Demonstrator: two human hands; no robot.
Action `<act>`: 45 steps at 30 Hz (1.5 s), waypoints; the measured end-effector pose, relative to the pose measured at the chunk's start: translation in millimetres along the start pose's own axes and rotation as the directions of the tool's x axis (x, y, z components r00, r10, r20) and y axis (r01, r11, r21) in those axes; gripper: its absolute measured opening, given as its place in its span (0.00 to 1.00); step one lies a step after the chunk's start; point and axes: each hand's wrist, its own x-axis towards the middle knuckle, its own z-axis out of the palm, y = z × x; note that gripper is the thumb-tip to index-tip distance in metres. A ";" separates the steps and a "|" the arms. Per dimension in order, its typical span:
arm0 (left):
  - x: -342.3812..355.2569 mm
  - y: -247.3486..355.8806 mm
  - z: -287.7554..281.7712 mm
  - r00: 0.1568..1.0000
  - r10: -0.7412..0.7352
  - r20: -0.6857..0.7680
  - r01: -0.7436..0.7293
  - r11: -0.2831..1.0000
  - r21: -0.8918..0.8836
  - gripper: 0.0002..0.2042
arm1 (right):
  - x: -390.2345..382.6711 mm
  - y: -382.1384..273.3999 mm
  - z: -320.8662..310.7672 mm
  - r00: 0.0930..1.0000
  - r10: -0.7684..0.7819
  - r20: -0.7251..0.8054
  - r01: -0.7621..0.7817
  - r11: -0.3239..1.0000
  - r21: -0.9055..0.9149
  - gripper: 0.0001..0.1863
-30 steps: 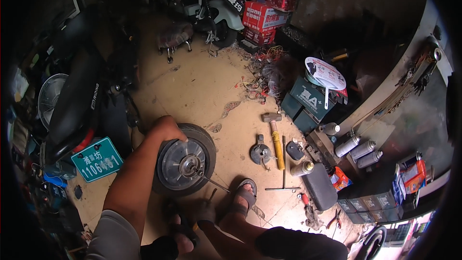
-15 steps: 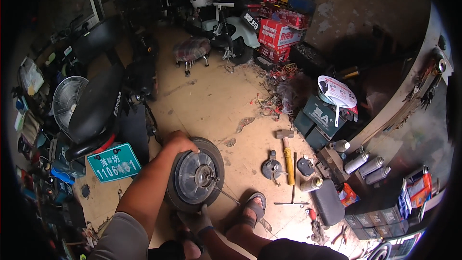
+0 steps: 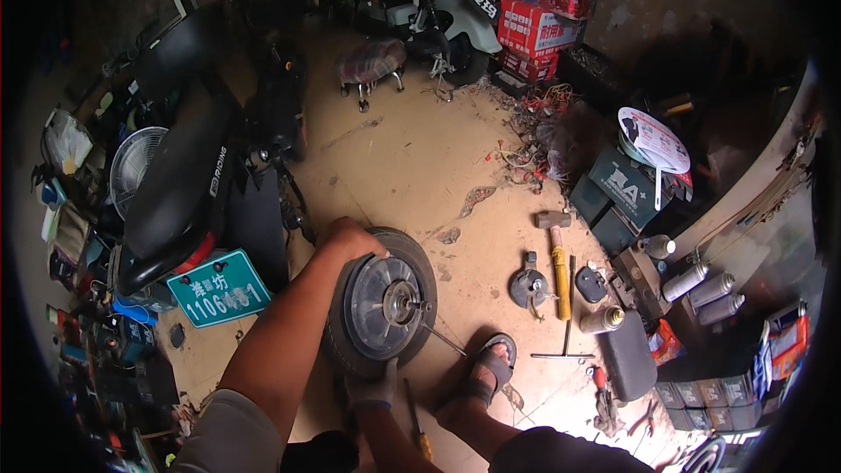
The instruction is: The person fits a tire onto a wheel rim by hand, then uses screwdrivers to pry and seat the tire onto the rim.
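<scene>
A hub-motor wheel (image 3: 372,307) with a black tyre stands tilted on the floor before me, its dark round cover and axle facing up and right. My left hand (image 3: 352,240) is bare and grips the tyre at its far upper edge, thumb on the near side. At the lower edge my right hand (image 3: 375,387), in a grey glove, holds the tyre from below, its fingers partly hidden. A thin cable or rod (image 3: 445,340) runs from the axle toward my sandalled foot (image 3: 492,368). Beside my right forearm lies a screwdriver (image 3: 418,425).
To the right lie a hammer (image 3: 559,271), a round dark part (image 3: 528,287), a T-handle wrench (image 3: 565,356) and a spray can (image 3: 603,321). A black scooter (image 3: 175,184) with a green plate stands left. A checked stool (image 3: 371,63) is farther off.
The whole view has shifted, so the floor things sit farther right. Both hands keep hold of the wheel. The screwdriver beside my right forearm now shows.
</scene>
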 end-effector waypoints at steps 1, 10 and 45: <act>-0.5 -0.5 -0.2 1.000 0.006 -0.003 -0.006 1.000 0.007 0.41 | 0.7 0.0 -1.5 1.000 0.010 0.027 -0.011 1.000 0.012 0.43; -8.6 -5.5 -2.5 1.000 0.001 -0.012 -0.001 1.000 -0.024 0.42 | 0.5 -5.3 -2.3 0.999 0.037 -0.017 -0.037 0.999 -0.002 0.47; -117.1 -147.4 145.7 0.914 0.029 -0.405 -0.368 0.479 -0.797 0.34 | 0.3 -27.7 26.7 0.984 0.165 -0.071 -0.160 0.985 0.068 0.43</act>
